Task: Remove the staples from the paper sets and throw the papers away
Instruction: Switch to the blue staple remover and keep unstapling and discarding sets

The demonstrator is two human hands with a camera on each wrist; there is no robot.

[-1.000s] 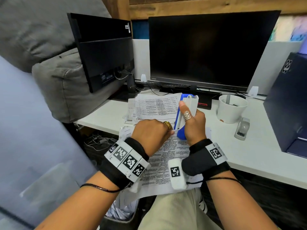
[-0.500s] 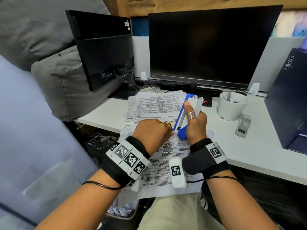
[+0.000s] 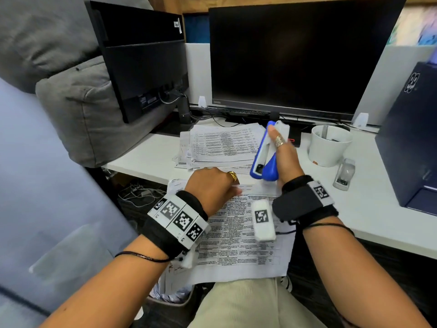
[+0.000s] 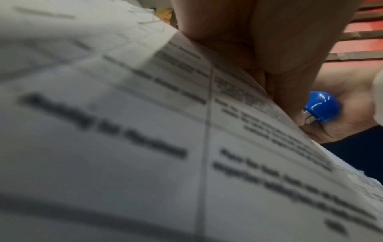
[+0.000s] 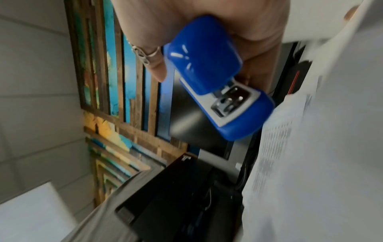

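**Desk edge, staple removal under way**

White desk (image 3: 146, 159), two dark monitors behind.

- Paper set (image 3: 238, 233): printed sheets over the desk edge and lap, pinned under the left hand (image 3: 210, 185), whose curled fingers grip the top edge, likely to steady the stapled corner.
- Blue stapler (image 3: 263, 159): clenched in the right hand (image 3: 283, 162), nose pointing down just above the sheets' top edge, thumb along its back, apparently poised for prying.
- Paper stack (image 3: 222, 145): beyond both hands, probably awaiting the same.
- White cup (image 3: 328, 147), small grey stapler (image 3: 344, 174): right of the right hand.
- Bin (image 3: 170, 297): below the left wrist, crumpled paper inside.
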